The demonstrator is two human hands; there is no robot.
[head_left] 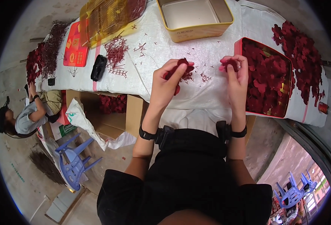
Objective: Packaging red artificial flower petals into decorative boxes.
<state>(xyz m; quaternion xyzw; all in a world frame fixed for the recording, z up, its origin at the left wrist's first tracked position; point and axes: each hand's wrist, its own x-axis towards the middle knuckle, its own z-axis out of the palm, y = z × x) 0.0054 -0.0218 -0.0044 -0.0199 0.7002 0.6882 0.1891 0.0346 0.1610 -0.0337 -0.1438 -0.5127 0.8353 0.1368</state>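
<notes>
My left hand (163,85) is closed on dark red fabric petals (187,64), held between thumb and fingers above the white-covered table. To its right, my right hand (239,79) pinches a dark red petal (231,63) with thumb and forefinger. Right beside that hand stands a red rectangular tin (238,48), filled with loose dark red petals (265,77). Small reddish branched stems (205,77) lie scattered on the white sheet (199,95) between and beyond my hands.
A gold tin (195,33) stands at the back. Left of it are a yellow plastic tray (105,18), a stem heap (116,50), a black object (98,68) and a red flat box (74,54). More petals (300,56) lie far right. Another person (28,116) works at the left end.
</notes>
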